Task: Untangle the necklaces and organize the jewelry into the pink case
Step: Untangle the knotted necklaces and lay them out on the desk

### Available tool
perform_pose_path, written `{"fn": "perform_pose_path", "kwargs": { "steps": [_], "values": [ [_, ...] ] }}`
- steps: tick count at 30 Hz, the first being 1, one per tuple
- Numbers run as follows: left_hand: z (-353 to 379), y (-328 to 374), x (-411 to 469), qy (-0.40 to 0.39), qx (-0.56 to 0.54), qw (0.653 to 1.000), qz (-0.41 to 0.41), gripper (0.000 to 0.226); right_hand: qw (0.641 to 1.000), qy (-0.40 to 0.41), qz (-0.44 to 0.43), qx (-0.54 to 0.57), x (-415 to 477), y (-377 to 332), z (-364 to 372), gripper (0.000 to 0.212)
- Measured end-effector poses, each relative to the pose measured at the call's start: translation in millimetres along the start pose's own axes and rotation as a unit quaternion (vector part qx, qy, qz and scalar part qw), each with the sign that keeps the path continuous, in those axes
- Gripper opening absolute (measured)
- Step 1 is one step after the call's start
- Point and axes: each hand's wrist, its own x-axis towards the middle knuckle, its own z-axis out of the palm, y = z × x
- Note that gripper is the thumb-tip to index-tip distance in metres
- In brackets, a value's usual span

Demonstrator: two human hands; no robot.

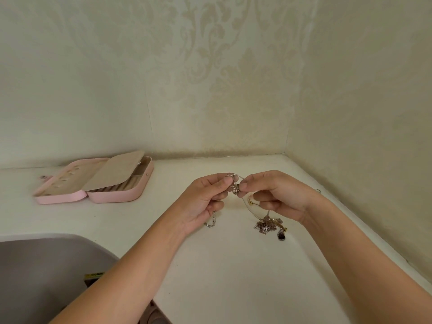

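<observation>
Early stage, by the look of it; nothing sorted yet. Left hand (205, 197) and right hand (275, 195) each pinch the silver knot (235, 189) of small rings and fine chain between thumb and fingertips, raised above the smooth white counter (233, 265)

Pink case (93, 183) lies open at 9 o'clock from the hands, well apart. It has rounded corners and a beige flap half over ridged rolls; no necklace seen inside

Chunky link chain (210, 222) hangs under the left palm, 6 o'clock

Matted clump (266, 224) of thin pinkish-silver chain rests on the counter at 6 o'clock from the right hand, with a dark oval pendant (281, 236) just beside it

Left to do: free each strand, then stow everything
</observation>
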Motion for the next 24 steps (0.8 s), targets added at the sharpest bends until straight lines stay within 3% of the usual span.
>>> {"fn": "perform_pose_path", "kwargs": {
  "steps": [5,11,17,21,24],
  "values": [
    [1,1,-1,-0.014,0.027,1.0,-0.006,0.016,0.997,0.026,0.02,0.074,7,4,1,0.014],
    [0,-1,2,0.016,0.022,1.0,-0.006,0.015,0.989,0.085,-0.028,0.114,10,7,-1,0.012],
    [-2,-1,3,0.038,0.014,0.999,-0.005,0.014,0.997,0.073,-0.027,-0.027,4,2,-9,0.017],
    [-2,-2,2,0.073,0.087,0.993,0.015,0.015,0.989,0.062,-0.014,-0.133,-2,1,-18,0.007],
    [-1,-4,1,0.098,0.128,0.986,0.033,0.01,0.978,0.085,-0.023,-0.189,-3,3,-22,0.015]
  ]
}}
